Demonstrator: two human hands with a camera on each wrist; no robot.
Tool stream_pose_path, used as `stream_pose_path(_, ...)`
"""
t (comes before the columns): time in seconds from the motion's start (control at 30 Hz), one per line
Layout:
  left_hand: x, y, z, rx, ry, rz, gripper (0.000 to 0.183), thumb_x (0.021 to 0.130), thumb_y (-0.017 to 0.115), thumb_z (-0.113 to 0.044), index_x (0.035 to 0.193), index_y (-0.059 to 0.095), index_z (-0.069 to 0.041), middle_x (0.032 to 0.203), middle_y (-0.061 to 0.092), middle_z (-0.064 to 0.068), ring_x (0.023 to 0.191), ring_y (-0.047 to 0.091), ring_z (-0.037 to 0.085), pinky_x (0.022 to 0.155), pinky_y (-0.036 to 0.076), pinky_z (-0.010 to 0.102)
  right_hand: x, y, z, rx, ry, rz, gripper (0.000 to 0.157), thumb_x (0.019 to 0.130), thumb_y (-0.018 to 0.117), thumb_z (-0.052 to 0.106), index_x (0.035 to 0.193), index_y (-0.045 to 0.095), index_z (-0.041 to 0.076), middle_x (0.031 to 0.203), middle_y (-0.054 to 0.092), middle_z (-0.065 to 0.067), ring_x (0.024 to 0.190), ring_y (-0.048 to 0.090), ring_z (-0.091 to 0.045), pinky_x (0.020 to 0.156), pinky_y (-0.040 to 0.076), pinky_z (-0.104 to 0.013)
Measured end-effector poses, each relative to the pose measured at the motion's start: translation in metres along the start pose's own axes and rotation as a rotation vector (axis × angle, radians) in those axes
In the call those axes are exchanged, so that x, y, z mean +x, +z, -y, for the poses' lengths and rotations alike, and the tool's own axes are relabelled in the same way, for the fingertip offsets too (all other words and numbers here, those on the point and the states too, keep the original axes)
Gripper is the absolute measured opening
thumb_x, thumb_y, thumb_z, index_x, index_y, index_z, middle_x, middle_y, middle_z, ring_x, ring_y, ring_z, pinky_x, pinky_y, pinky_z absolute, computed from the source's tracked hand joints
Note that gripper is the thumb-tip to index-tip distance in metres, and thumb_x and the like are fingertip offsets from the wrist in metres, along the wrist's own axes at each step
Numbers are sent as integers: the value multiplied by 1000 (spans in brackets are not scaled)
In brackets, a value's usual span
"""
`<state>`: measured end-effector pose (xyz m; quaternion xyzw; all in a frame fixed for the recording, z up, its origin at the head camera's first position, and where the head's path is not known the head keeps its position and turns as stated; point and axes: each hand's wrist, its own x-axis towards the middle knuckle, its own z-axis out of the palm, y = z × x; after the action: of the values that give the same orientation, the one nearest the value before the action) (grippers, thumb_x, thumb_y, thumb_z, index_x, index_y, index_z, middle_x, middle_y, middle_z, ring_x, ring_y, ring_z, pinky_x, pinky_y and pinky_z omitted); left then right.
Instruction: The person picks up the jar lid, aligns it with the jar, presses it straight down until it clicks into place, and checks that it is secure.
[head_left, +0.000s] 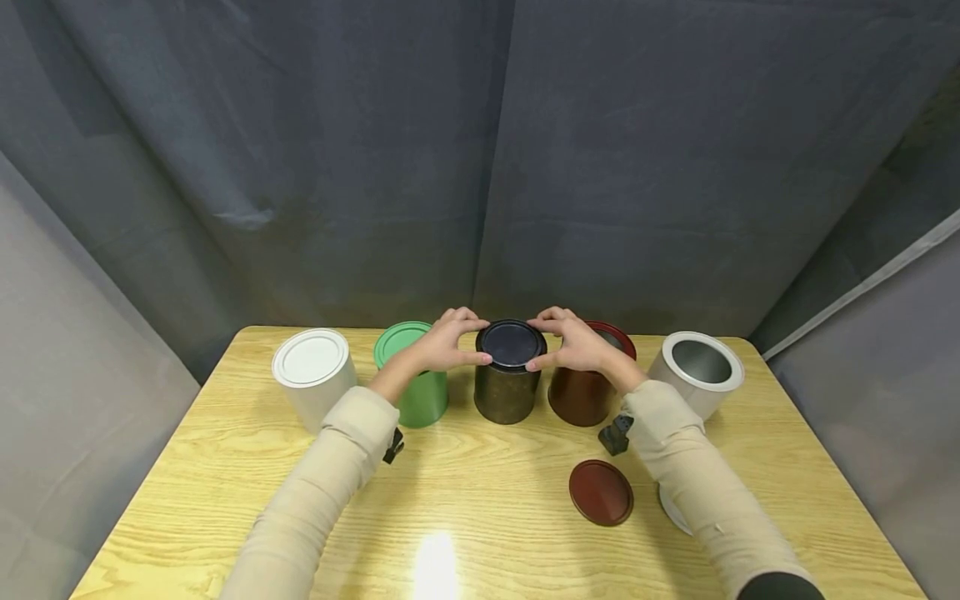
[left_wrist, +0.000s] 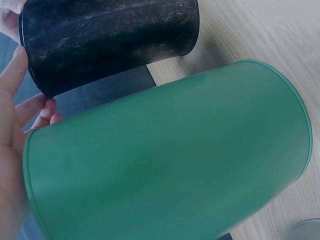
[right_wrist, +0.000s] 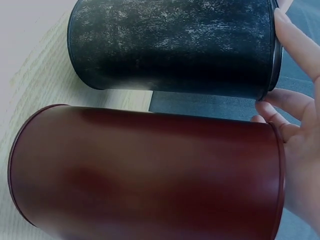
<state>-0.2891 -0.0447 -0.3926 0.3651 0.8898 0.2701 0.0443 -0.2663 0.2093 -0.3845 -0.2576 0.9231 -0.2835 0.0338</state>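
Note:
A dark, mottled can (head_left: 507, 395) stands upright at the middle of the table's back, with a black lid (head_left: 511, 343) on its top. My left hand (head_left: 448, 342) holds the lid's left edge, thumb in front and fingers behind. On the opposite edge, my right hand (head_left: 572, 341) grips it the same way. The right wrist view shows the thumb of that hand against the lid's rim (right_wrist: 276, 55). Beside my left wrist is a lidded green can (head_left: 423, 400). A dark red can (head_left: 580, 398), its top uncovered, stands beneath my right wrist.
A lidded white can (head_left: 318, 379) stands at the left, and an uncovered white can (head_left: 701, 367) at the right. A red lid (head_left: 601, 492) lies flat on the wooden table (head_left: 480, 483). My right forearm partly covers a white disc (head_left: 672, 510). Grey curtains (head_left: 480, 167) enclose the table.

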Motion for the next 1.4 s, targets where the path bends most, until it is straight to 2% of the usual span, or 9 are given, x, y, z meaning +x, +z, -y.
stream_pose_path(0.33,2,1,-1,15,-9,17,61,81,67,-36,130,50,-4,121,46,10,110,38,25,93,33,40,-1,-3,0,-4,-2,31,76,72,77,32,130,46,-4,122,44,-17,109,37,-31,87,36,-47)
stream_pose_path(0.5,2,1,-3,16,-22,22,60,82,66,-37,131,50,-6,121,45,11,110,37,24,92,33,40,-3,-4,0,13,-22,12,67,74,76,30,127,51,-2,120,46,-15,104,40,-29,79,40,-42)
stream_pose_path(0.67,3,2,-3,24,-34,19,60,81,67,-37,130,50,-7,120,46,10,110,38,24,91,34,40,-3,-2,-2,3,-35,-4,61,75,75,29,124,55,0,117,48,-14,102,42,-28,77,39,-40)
stream_pose_path(0.97,6,1,-5,42,-55,30,58,81,67,-36,129,52,-7,117,47,10,108,38,25,89,34,41,-1,-3,2,3,10,26,61,76,74,27,126,53,0,118,47,-15,103,40,-28,78,39,-41)
stream_pose_path(1.23,7,0,-6,61,-75,66,57,82,66,-36,129,52,-7,116,47,9,106,38,24,88,34,39,2,-3,2,-1,30,58,61,77,73,27,127,52,0,121,45,-16,109,38,-30,87,36,-46)
stream_pose_path(1.4,8,1,-6,72,-74,67,57,83,65,-37,130,51,-8,117,46,9,106,38,23,87,33,39,0,-3,2,-4,29,53,61,77,73,28,127,52,0,121,45,-16,109,38,-30,85,37,-45)
